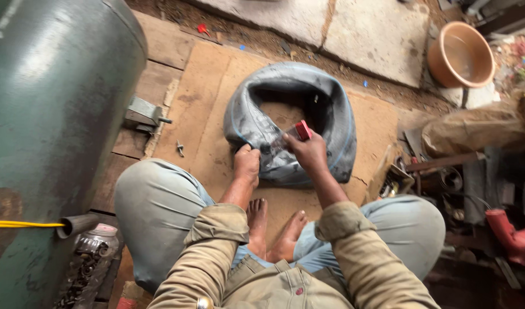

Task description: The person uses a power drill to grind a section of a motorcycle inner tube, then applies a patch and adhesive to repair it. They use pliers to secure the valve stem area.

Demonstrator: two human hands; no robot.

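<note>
Grey-blue inner tube [291, 120], red-capped bottle [301, 130], green tank [50, 114], terracotta-orange basin [460, 55].

Roadside tyre repair workshop, green air compressor tank [56, 114], rubber inner tube [291, 123], scattered tools [445, 180]

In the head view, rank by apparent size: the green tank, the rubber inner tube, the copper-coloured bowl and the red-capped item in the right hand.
1. Green tank, though it sits nearest the camera, which inflates it.
2. Rubber inner tube.
3. Copper-coloured bowl, farther away.
4. Red-capped item, gripped by the right hand.
</note>
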